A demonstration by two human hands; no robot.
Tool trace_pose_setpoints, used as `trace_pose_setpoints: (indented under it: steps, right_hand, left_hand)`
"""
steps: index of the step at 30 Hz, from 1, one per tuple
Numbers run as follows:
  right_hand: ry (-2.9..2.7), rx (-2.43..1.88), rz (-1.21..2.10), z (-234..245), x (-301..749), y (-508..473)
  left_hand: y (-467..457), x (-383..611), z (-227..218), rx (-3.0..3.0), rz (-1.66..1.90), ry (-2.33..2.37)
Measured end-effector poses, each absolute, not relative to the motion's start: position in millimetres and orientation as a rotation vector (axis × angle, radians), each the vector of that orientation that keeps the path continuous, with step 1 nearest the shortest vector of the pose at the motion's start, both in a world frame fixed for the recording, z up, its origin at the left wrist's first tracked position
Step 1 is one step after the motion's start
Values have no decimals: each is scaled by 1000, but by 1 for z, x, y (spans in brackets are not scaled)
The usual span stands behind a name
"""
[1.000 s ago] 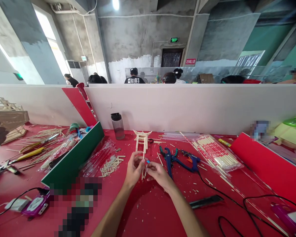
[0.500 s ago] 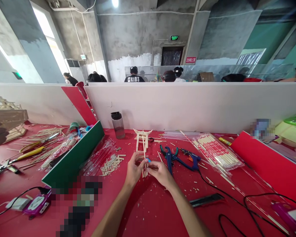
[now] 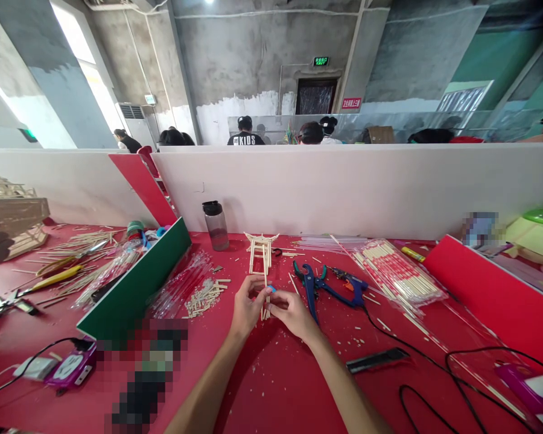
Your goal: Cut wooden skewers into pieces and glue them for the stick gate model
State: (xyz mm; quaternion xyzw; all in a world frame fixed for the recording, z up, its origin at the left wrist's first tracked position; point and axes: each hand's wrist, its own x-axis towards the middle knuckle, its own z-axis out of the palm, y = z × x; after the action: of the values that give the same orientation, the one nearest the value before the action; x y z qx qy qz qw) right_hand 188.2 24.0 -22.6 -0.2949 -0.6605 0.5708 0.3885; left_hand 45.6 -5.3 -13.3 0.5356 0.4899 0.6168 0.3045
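Here's the left hand pinching a slim wooden stick over the red desk, right hand tucked in close beside it, its grip too hidden to tell, while the stick frame sits just beyond and a blue-handled tool lies to the right.

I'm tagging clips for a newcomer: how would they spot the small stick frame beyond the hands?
Find the long white partition at the back of the red table. Before it, right of the dark-lidded bottle and beyond the left hand and right hand, is the small stick frame. Unlike the loose stick pieces nearby, its sticks are joined, with a flared top.
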Motion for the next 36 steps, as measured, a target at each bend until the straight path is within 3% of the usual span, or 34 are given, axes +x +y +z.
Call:
trace_pose_setpoints:
  steps: [7,13,36]
  right_hand:
    - [-1372,-741,1728,-21,189,22]
    - [-1205,-804,1709,-12,198,24]
    - [-1262,-858,1709,-10,203,29]
  left_hand:
    - [-11,38,-6,1653,1495,1251]
    - [-16,30,-2,2026,1163,1231]
    - [-12,24,-12,2152,1132,1250]
